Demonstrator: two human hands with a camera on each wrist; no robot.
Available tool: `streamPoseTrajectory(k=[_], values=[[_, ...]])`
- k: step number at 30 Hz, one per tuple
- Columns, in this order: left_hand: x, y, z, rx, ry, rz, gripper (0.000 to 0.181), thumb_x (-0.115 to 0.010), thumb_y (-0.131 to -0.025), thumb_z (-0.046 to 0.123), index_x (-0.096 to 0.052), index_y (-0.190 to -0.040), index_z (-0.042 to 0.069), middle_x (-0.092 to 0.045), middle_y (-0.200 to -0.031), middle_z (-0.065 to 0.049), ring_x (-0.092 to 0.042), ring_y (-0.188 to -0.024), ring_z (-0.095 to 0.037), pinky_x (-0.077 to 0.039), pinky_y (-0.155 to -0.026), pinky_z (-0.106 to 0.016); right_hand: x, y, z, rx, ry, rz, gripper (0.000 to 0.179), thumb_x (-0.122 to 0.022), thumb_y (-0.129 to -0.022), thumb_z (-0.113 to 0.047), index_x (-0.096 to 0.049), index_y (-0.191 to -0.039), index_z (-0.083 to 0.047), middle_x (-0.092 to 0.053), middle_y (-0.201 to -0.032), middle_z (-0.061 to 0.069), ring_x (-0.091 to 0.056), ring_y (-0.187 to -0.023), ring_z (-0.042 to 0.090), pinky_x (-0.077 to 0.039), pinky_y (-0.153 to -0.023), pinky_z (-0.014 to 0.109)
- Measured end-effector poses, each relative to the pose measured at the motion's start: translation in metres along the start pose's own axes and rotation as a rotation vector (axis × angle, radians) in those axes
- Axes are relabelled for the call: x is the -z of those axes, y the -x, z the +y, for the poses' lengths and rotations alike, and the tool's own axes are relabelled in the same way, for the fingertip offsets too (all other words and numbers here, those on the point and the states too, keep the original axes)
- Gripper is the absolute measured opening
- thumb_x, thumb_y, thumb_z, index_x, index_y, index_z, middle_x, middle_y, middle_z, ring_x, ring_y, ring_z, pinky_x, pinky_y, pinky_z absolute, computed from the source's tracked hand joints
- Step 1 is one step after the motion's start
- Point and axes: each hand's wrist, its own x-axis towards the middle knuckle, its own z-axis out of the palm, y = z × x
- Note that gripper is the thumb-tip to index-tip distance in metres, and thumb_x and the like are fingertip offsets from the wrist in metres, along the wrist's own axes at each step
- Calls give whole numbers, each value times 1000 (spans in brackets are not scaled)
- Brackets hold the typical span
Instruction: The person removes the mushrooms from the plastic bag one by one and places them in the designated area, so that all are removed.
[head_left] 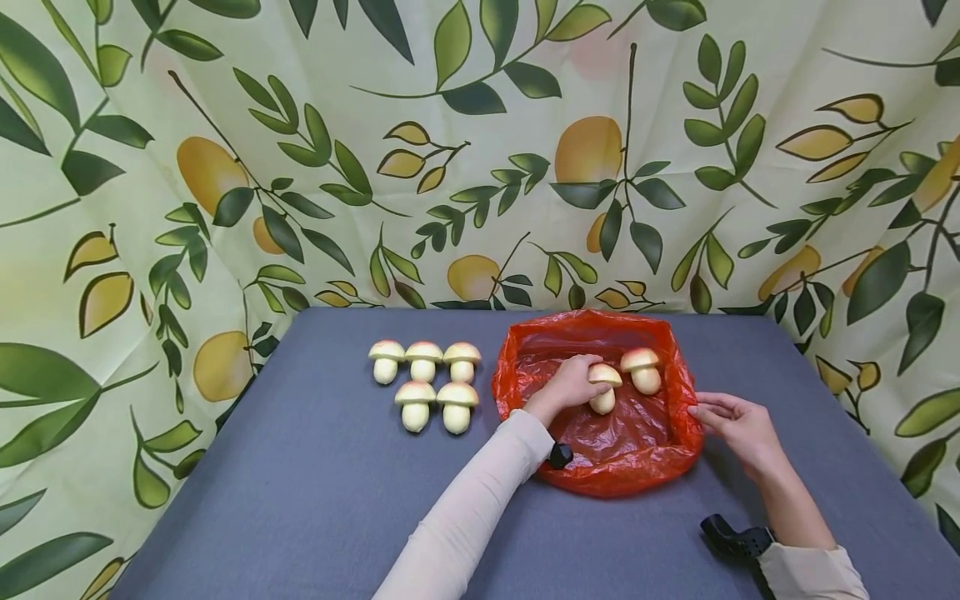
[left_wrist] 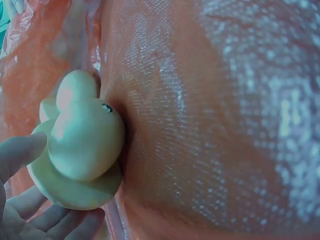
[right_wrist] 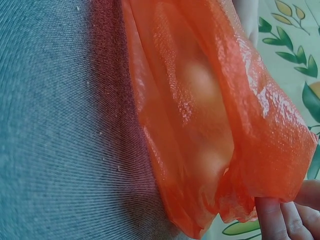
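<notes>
A red plastic bag [head_left: 630,479] stands with its mouth spread wide on the table. Inside it my left hand [head_left: 572,383] grips a toy mushroom [head_left: 603,400] by its cap; the left wrist view shows the thumb and fingers around the cap of this mushroom [left_wrist: 87,142], stem facing the camera. Another mushroom [head_left: 643,372] lies in the bag just to the right. At the bag's right side, my right hand [head_left: 738,423] pinches the rim between thumb and fingers. Through the thin plastic, pale shapes show faintly in the right wrist view.
Several more mushrooms [head_left: 423,358] with pale stems and reddish-topped caps lie in two rows left of the bag. The grey table [head_left: 300,500] ends at the back against a leaf-patterned cloth [head_left: 337,208]. Each wrist carries a black device.
</notes>
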Motion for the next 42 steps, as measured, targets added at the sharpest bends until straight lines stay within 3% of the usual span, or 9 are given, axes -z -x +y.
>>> streamPoseTrajectory(k=[4, 13, 18, 24, 27, 32, 38, 42], values=[[-1, 1, 0, 10, 13, 12, 45, -67, -90, 18, -56, -132, 3, -65, -128, -11, -60, -120, -22, -48, -100, -23, -1, -1, 0, 1, 15, 1, 30, -63, -93, -23, -65, -112, 0, -65, -76, -32, -63, -72, -9, -56, -67, 15], [-2, 1, 0, 11, 24, 10, 44, -65, -92, 19, -56, -133, 5, -63, -131, -10, -59, -122, -21, -47, -102, -23, -2, -1, 2, 16, -6, 9, 10, -63, -93, -19, -68, -102, -19, -65, -76, -31, -63, -72, -10, -56, -66, 15], [-1, 1, 1, 7, 27, 13, 45, -64, -92, 21, -55, -134, 6, -62, -133, -9, -58, -124, -19, -46, -104, -23, -2, -1, 2, 11, 13, 14, 21, -63, -93, -20, -67, -109, -6, -64, -76, -31, -63, -72, -10, -56, -66, 15], [4, 4, 7, -13, 61, 23, 46, -64, -93, 21, -54, -135, 7, -62, -134, -8, -59, -123, -19, -46, -104, -22, -1, 0, 3, 13, -8, 9, 9, -63, -93, -19, -67, -101, -21, -65, -76, -31, -63, -72, -10, -56, -66, 14], [8, 6, 9, -32, 88, 31, 45, -64, -93, 20, -54, -135, 7, -62, -133, -8, -60, -121, -19, -47, -102, -22, -1, 1, 2, 14, -6, 6, 11, -64, -93, -20, -68, -103, -17, -65, -76, -31, -63, -72, -10, -56, -66, 14], [14, 8, 14, -65, 138, 41, 44, -64, -93, 21, -56, -134, 7, -63, -131, -8, -61, -116, -18, -48, -99, -21, 0, 1, 0, 11, 6, 14, 7, -64, -93, -23, -68, -99, -24, -65, -76, -32, -63, -72, -10, -56, -67, 14], [21, 15, 20, -70, 172, 35, 46, -63, -93, 23, -54, -136, 9, -61, -133, -7, -60, -116, -16, -47, -99, -20, 0, 2, 0, 19, 2, 5, 11, -64, -93, -21, -69, -102, -18, -65, -76, -31, -63, -72, -10, -56, -67, 15], [27, 19, 23, -87, 194, 31, 46, -63, -93, 24, -54, -136, 9, -61, -133, -6, -60, -114, -16, -47, -96, -19, 0, 1, 1, 24, -7, -1, 10, -63, -93, -19, -68, -98, -26, -66, -76, -31, -63, -72, -10, -56, -66, 14]])
